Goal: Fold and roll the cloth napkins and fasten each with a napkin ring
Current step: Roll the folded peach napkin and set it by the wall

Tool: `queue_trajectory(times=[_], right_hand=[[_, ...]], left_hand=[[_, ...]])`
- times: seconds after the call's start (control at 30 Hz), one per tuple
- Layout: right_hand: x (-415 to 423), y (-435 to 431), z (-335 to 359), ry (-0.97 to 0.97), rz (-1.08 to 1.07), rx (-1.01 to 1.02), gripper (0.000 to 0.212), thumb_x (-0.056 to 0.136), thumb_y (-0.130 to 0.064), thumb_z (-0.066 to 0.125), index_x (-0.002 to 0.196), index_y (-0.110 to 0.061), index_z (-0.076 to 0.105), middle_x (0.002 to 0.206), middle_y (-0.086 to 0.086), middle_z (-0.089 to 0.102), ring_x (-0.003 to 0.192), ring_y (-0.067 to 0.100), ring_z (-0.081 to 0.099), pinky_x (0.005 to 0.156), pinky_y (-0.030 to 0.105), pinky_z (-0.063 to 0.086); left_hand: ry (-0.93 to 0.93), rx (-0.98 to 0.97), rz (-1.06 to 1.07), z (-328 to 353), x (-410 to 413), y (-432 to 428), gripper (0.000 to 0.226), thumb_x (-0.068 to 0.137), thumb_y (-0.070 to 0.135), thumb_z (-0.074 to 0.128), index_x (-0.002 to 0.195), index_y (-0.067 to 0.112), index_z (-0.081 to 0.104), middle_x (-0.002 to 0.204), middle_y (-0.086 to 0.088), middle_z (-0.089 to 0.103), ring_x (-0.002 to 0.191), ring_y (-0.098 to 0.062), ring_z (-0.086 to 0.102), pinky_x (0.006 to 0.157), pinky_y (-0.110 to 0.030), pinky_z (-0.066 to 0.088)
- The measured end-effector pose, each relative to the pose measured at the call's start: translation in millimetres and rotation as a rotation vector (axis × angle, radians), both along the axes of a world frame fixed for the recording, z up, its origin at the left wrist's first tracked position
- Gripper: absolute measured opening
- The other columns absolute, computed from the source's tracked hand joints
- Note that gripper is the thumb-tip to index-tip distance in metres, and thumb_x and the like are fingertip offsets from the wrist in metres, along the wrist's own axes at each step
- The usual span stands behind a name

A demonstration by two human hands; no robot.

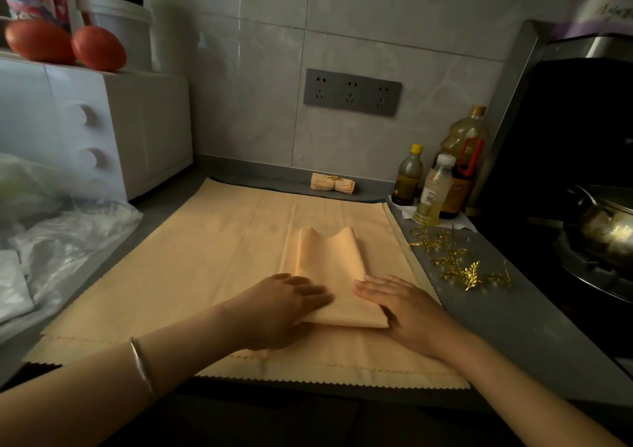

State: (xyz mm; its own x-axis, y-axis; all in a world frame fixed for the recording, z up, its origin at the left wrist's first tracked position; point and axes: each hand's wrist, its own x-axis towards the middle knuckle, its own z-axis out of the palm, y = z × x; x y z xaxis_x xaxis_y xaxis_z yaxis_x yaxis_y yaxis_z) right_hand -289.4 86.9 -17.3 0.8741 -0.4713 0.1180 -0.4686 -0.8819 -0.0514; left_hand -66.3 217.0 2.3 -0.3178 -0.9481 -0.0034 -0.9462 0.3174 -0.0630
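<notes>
1. The folded napkin is a peach cloth strip, doubled lengthwise, with its far end standing up in two soft humps.
2. It lies on a stack of flat napkins of the same colour, spread over the tabletop; at least two zigzag edges show nearer than it.
3. One finished roll, bound with a gold ring, lies beyond the folded napkin by the wall.
4. A heap of gold leaf napkin rings lies right of it; their count is unclear.
5. Three bottles stand beyond-right of it.
6. The left hand, fingers straight, presses its near left corner.
7. The right hand, flat and uncurled, touches its right edge.
</notes>
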Motion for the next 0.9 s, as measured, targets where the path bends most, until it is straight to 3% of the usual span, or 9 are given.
queue_trajectory(times=[0.13, 0.23, 0.3, 0.4, 0.5, 0.63, 0.73, 0.8, 0.9], right_hand=[[1, -6, 2, 0.017, 0.046, -0.021, 0.062, 0.089, -0.041, 0.057, 0.144, -0.035, 0.031, 0.15, -0.024, 0.019, 0.135, -0.012, 0.002, 0.114, 0.016, -0.003], [2, -10, 6, 0.035, 0.077, -0.036, 0.068, 0.083, -0.054, 0.059, 0.142, -0.035, 0.032, 0.143, -0.03, 0.011, 0.135, -0.011, -0.001, 0.109, 0.011, -0.01], [3, -11, 5, 0.016, 0.073, -0.015, 0.07, 0.081, -0.055, 0.061, 0.142, -0.034, 0.032, 0.145, -0.028, 0.018, 0.136, -0.01, 0.007, 0.112, 0.012, -0.004], [0, -12, 3, -0.026, 0.027, 0.043, 0.067, 0.082, -0.05, 0.063, 0.141, -0.035, 0.035, 0.148, -0.018, 0.033, 0.135, 0.0, 0.028, 0.113, 0.019, 0.019], [-1, -14, 0, -0.078, -0.034, 0.097, 0.054, 0.089, -0.036, 0.059, 0.14, -0.034, 0.04, 0.144, -0.015, 0.04, 0.13, 0.004, 0.038, 0.107, 0.016, 0.027], [3, -23, -6, -0.302, -0.086, 0.245, 0.035, 0.09, -0.015, 0.059, 0.122, -0.029, 0.061, 0.124, -0.015, 0.057, 0.115, 0.003, 0.051, 0.1, 0.019, 0.039], [10, -28, -8, -0.445, -0.111, 0.337, 0.035, 0.082, -0.006, 0.068, 0.098, -0.037, 0.068, 0.102, -0.014, 0.064, 0.097, -0.003, 0.056, 0.085, 0.017, 0.044], [18, -30, -6, -0.557, -0.202, 0.41, 0.025, 0.08, -0.015, 0.072, 0.079, -0.039, 0.067, 0.085, -0.011, 0.065, 0.079, -0.003, 0.058, 0.071, 0.018, 0.042], [32, -35, -3, -0.671, -0.319, 0.477, 0.013, 0.084, -0.03, 0.068, 0.073, -0.024, 0.07, 0.073, -0.002, 0.068, 0.067, 0.008, 0.058, 0.062, 0.017, 0.04]], left_hand=[[0.074, 0.03, 0.021, -2, 19, -11, 0.072, 0.089, 0.055, 0.044, 0.149, 0.034, 0.011, 0.157, 0.01, 0.012, 0.144, -0.006, 0.006, 0.118, -0.03, 0.0], [0.124, 0.056, 0.016, -2, 26, -17, 0.074, 0.086, 0.059, 0.047, 0.148, 0.028, 0.022, 0.157, 0.009, 0.014, 0.144, -0.006, 0.009, 0.119, -0.031, 0.005], [0.142, 0.059, 0.004, -2, 28, -20, 0.067, 0.086, 0.057, 0.048, 0.14, 0.018, 0.04, 0.156, 0.007, 0.02, 0.144, -0.009, 0.015, 0.119, -0.034, 0.013], [0.137, 0.045, 0.05, -5, 31, -24, 0.07, 0.086, 0.057, 0.048, 0.146, 0.024, 0.031, 0.154, 0.01, 0.025, 0.142, -0.008, 0.022, 0.117, -0.029, 0.019], [0.175, -0.012, 0.12, -5, 34, -26, 0.057, 0.091, 0.039, 0.049, 0.145, 0.031, 0.032, 0.148, 0.01, 0.036, 0.135, -0.008, 0.034, 0.112, -0.024, 0.027], [0.247, -0.108, 0.203, -2, 34, -30, 0.039, 0.095, 0.032, 0.048, 0.134, 0.035, 0.048, 0.135, 0.007, 0.052, 0.122, -0.011, 0.047, 0.104, -0.023, 0.034], [0.322, -0.178, 0.259, -4, 34, -35, 0.031, 0.093, 0.027, 0.053, 0.123, 0.033, 0.059, 0.122, 0.008, 0.059, 0.111, -0.013, 0.053, 0.095, -0.024, 0.039], [0.402, -0.224, 0.312, -7, 36, -40, 0.022, 0.091, 0.028, 0.056, 0.111, 0.025, 0.066, 0.108, 0.003, 0.065, 0.1, -0.016, 0.057, 0.084, -0.025, 0.042], [0.544, -0.243, 0.409, -13, 39, -50, 0.025, 0.09, 0.038, 0.057, 0.095, 0.017, 0.07, 0.091, 0.0, 0.067, 0.082, -0.015, 0.055, 0.074, -0.027, 0.044]])
